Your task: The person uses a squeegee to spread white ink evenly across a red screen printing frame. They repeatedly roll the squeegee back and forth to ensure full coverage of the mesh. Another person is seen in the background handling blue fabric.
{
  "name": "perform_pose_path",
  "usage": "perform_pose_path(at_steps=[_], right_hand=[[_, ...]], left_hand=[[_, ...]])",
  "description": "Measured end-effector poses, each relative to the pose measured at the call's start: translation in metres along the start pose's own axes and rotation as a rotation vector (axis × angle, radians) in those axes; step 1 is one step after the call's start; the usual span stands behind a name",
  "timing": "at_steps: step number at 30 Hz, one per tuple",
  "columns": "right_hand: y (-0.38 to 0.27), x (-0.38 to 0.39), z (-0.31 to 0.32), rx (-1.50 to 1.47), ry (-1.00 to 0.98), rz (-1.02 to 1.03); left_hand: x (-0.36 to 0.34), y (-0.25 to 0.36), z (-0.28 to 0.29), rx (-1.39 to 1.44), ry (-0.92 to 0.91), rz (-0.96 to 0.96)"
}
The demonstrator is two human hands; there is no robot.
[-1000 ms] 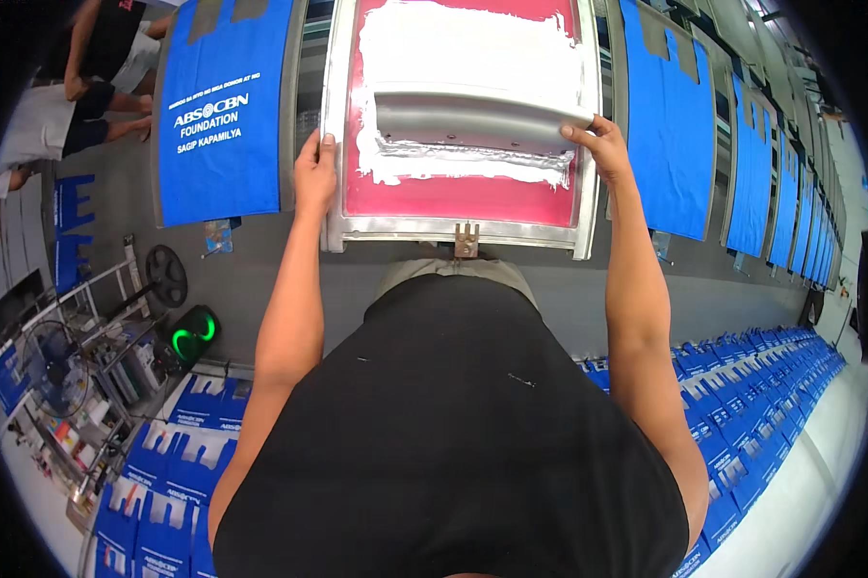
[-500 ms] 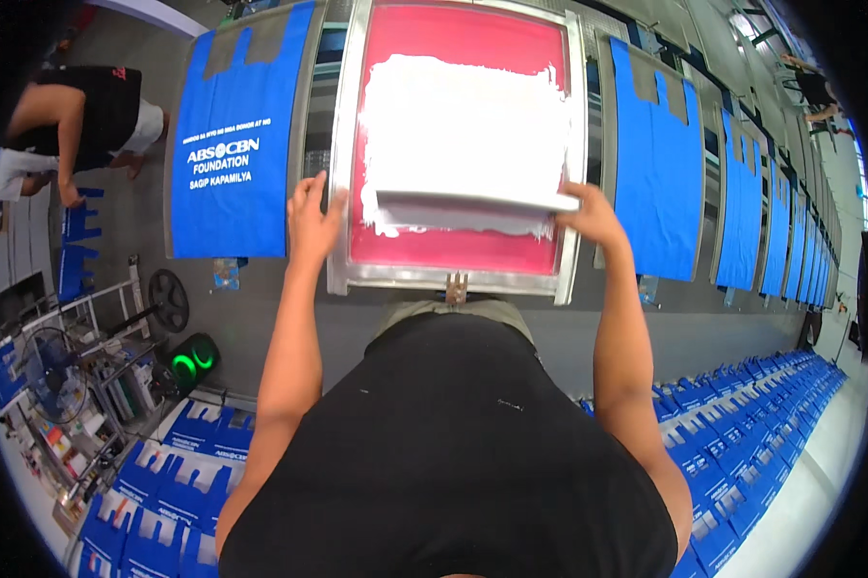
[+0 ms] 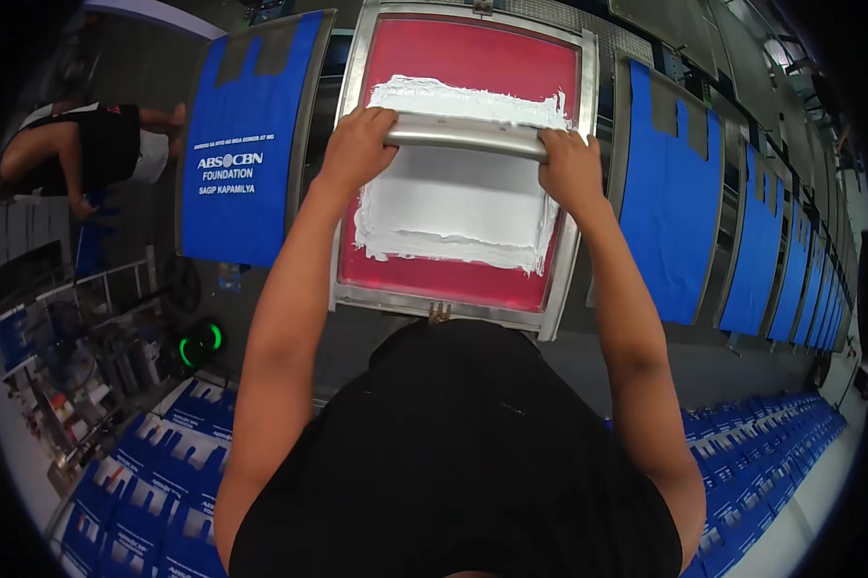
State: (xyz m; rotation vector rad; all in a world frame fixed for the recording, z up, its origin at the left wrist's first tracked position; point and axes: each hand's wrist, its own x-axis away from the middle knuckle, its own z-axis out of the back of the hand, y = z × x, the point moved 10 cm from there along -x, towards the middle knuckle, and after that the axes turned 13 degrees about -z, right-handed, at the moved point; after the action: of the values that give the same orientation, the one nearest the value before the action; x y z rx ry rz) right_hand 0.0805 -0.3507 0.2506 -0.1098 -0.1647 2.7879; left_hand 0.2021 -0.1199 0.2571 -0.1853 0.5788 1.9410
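Observation:
My left hand [image 3: 357, 144] grips the left end of a silver metal squeegee [image 3: 463, 136], with its fingers wrapped over the bar, and my right hand [image 3: 570, 166] grips the right end. The squeegee lies across the upper part of a patch of white ink [image 3: 453, 197] on a printing screen with magenta mesh [image 3: 467, 53]. The screen's metal frame [image 3: 578, 87] rests between flat boards that carry blue bags, one with white print [image 3: 241, 106] at the left and one [image 3: 665, 222] at the right.
More boards with blue bags [image 3: 751, 241] recede to the right. A person in a black top [image 3: 87, 144] stands at the left. Below are a cluttered metal rack [image 3: 77, 405] and a speaker with green lights [image 3: 200, 345]. Rows of blue bags [image 3: 164, 482] lie at both lower sides.
The squeegee has moved from the lower part of the screen toward its far end. My left hand has left the frame's side for the bar; my right hand has moved with it.

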Motion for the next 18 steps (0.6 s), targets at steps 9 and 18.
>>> perform_pose_path(at_steps=[9,18], right_hand=[[-0.011,0.099,-0.011,-0.068,-0.232,0.012],[-0.011,0.164,-0.026,-0.068,-0.453,-0.079]], left_hand=[[0.088,0.066,-0.014,0.055,-0.260,0.089],[0.123,0.106,-0.013,0.156,-0.235,0.135]])
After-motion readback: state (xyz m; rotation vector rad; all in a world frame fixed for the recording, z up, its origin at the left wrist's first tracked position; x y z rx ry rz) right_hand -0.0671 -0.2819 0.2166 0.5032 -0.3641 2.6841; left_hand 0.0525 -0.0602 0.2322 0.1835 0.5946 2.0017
